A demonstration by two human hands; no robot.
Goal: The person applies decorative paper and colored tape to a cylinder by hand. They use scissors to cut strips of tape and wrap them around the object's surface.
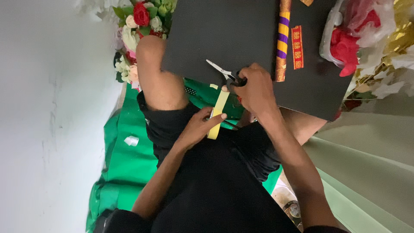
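My right hand [257, 88] grips a pair of scissors [224, 72], blades apart over the lower edge of a large black board [224, 34] that rests on my knees. My left hand [202, 125] pinches a pale yellow strip of tape [217, 113] that runs up toward the scissors and the board's edge. On the board lie a striped gold, purple and orange ribbon [282, 41] and a short red and gold ribbon piece [296, 47].
A green cloth [127, 159] covers the floor under my legs, with a small white scrap [131, 140] on it. Artificial flowers [138, 26] sit at the upper left. Plastic-wrapped red and gold decorations [366, 34] are at the upper right. A white wall [47, 116] is on the left.
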